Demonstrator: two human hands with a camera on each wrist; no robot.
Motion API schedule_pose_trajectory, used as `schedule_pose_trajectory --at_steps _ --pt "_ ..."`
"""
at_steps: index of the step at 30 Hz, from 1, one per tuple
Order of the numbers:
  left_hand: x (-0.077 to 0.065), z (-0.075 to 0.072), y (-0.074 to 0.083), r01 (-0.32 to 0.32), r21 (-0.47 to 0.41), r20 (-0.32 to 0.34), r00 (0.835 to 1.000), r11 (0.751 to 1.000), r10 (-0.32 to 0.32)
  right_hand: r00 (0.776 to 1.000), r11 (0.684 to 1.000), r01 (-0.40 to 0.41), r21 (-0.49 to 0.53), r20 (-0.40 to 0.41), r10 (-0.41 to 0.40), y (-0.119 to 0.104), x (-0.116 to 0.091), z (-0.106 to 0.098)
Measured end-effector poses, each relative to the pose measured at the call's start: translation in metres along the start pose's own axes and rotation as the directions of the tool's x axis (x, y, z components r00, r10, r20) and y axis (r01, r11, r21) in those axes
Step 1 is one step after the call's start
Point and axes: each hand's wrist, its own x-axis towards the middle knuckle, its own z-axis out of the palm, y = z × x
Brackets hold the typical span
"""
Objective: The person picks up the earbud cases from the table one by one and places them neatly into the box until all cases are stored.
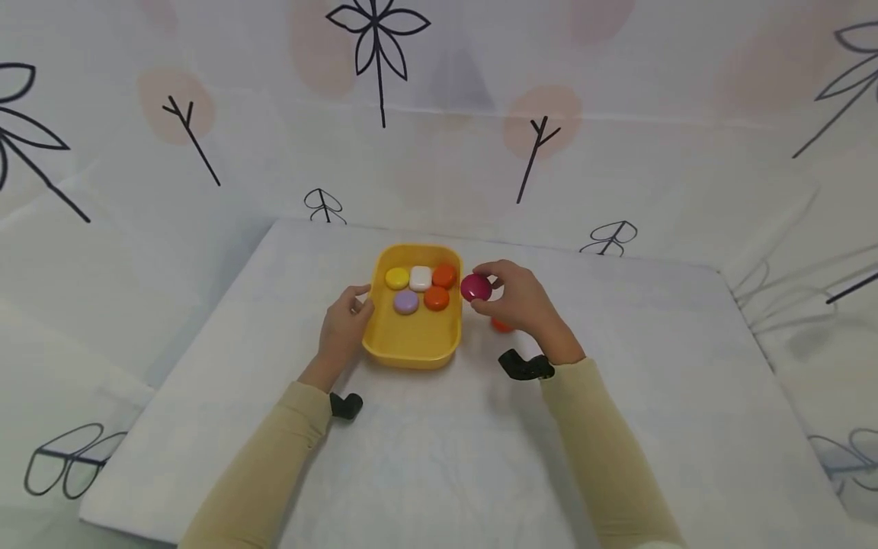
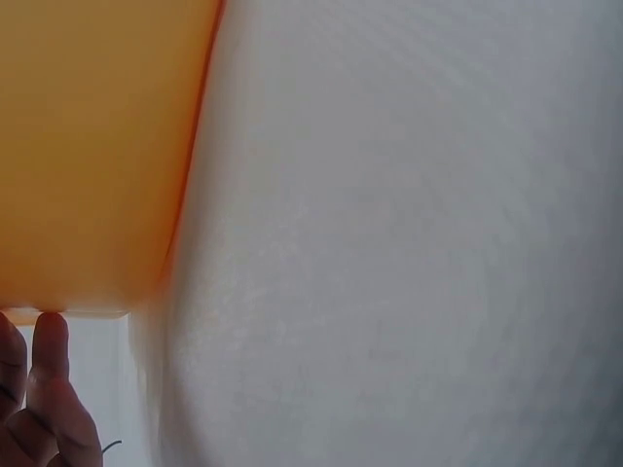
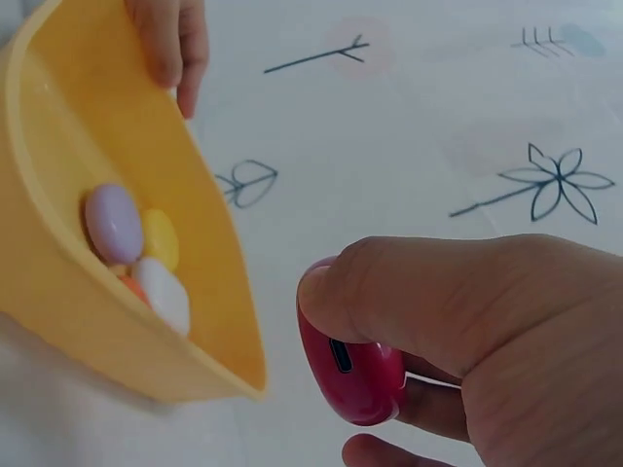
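My right hand (image 1: 514,297) pinches a glossy magenta pebble-shaped piece (image 1: 476,287) between thumb and fingers, just beside the right rim of the yellow tray (image 1: 411,339). In the right wrist view, the magenta piece (image 3: 365,384) shows a small dark slot in its side. My left hand (image 1: 344,324) holds the tray by its left rim. Inside the tray's far half lie a yellow piece (image 1: 397,278), a white one (image 1: 421,278), a lilac one (image 1: 406,302) and two orange ones, the nearer orange piece (image 1: 436,298) next to the lilac.
Partly hidden under my right hand, another orange piece (image 1: 502,325) lies on the white-covered table (image 1: 425,450). A pale cloth backdrop (image 1: 439,168) with drawn plants rises behind the table. Black wrist mounts (image 1: 524,366) sit at both sleeves.
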Motion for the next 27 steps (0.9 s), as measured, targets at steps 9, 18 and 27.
schedule_pose_trajectory --at_steps 9,18,27 --pt "0.001 -0.001 0.002 -0.017 0.006 0.004 1.000 1.000 0.017 0.997 0.999 -0.051 -0.016 -0.060 0.050 0.028 -0.009 -0.017" --pt "0.000 -0.001 0.002 -0.005 0.015 -0.002 1.000 1.000 0.006 0.992 0.994 -0.098 -0.039 -0.082 0.094 0.056 -0.022 -0.031" --pt "-0.001 -0.002 0.004 0.008 0.023 0.000 1.000 1.000 -0.008 0.986 0.985 -0.158 -0.063 -0.056 0.155 0.080 -0.029 -0.030"
